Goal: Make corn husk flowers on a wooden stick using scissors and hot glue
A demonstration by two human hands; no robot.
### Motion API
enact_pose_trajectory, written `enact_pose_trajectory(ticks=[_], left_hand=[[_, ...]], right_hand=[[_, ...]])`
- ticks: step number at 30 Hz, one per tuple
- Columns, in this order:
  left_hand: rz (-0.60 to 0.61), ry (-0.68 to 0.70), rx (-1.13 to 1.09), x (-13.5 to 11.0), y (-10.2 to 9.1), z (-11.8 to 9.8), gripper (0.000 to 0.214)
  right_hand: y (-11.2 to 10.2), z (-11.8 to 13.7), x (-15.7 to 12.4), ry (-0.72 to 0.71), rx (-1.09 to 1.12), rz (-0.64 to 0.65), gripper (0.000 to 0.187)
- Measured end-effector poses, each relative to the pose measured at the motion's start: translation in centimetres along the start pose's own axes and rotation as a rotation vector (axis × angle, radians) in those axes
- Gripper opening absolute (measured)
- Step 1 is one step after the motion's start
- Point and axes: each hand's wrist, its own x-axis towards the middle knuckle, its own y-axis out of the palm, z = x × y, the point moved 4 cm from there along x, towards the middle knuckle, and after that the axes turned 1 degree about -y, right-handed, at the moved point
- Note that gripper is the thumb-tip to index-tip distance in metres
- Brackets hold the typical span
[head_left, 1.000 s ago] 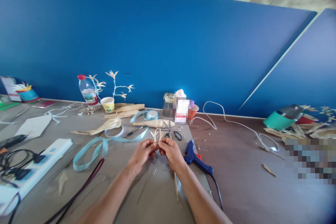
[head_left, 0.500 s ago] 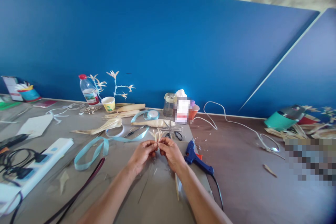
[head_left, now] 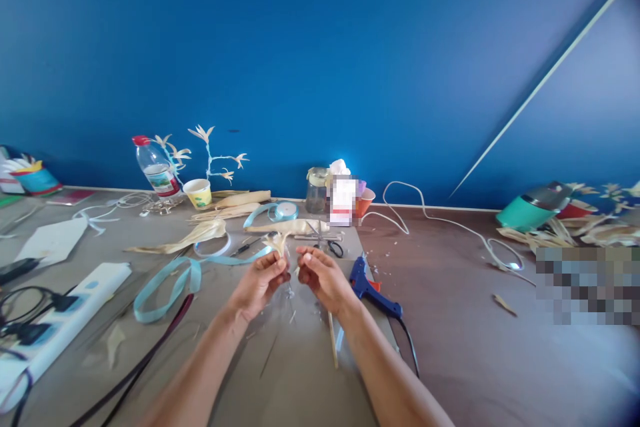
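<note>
My left hand (head_left: 261, 282) pinches a small pale flower of dried husk (head_left: 277, 243) between thumb and fingertips, its petals pointing up. A thin stem seems to hang below the fingers. Just to the right, apart from the flower, is my right hand (head_left: 324, 278), its fingers curled in and the thumb close to the index finger. A small pale bit shows at its fingertips, too small to name. Beyond the hands lie scissors (head_left: 335, 249) and a dried husk (head_left: 295, 227). A blue hot glue gun (head_left: 373, 290) rests right of my right hand.
Light blue ribbon (head_left: 165, 303) loops across the table on the left, near a white power strip (head_left: 75, 327). Behind stand a paper cup (head_left: 198, 195) with husk flowers on a branched stem, a bottle (head_left: 156, 170) and a glass jar (head_left: 317, 192). A blue partition (head_left: 320, 67) closes the back.
My hands have moved apart. The right hand has come off the flower, which stays in my left hand and has shifted slightly left. The whole view has moved a little.
</note>
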Motion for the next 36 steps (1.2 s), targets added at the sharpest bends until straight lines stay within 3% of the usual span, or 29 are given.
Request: enact_pose_trajectory(ticks=[4,6,10,14,18,23,31,36], left_hand=[[-0.078,0.070,-0.093,0.0,-1.0,-1.4,0.017],[-0.123,0.083,-0.131,0.1,-1.6,-1.8,0.016],[-0.180,0.071,-0.170,0.4,-2.6,-2.0,0.012],[-0.171,0.079,-0.205,0.8,-3.2,-1.9,0.011],[-0.198,0.117,-0.039,1.0,-3.5,-1.5,0.013],[-0.324,0.186,0.314,1.1,-4.0,-1.2,0.020],[-0.416,0.195,0.617,1.1,-4.5,-1.8,0.025],[-0.448,0.227,0.837,1.3,-5.2,-2.1,0.023]], right_hand=[[-2.5,1.2,0.8,-0.229,-0.450,-0.191,0.022],[-2.5,1.1,0.8,-0.307,-0.757,-0.180,0.019],[0.1,-0.8,0.1,-0.283,-1.279,0.107,0.029],[2.0,-2.0,-0.8,-0.237,-1.662,0.351,0.024],[2.4,-1.7,-1.0,-0.295,-1.681,0.409,0.020],[2.3,-1.6,-1.1,-0.272,-1.678,0.366,0.013],[1.3,-1.5,-1.1,-0.116,-1.633,0.135,0.036],[0.0,-1.2,-0.5,-0.086,-1.230,-0.106,0.034]])
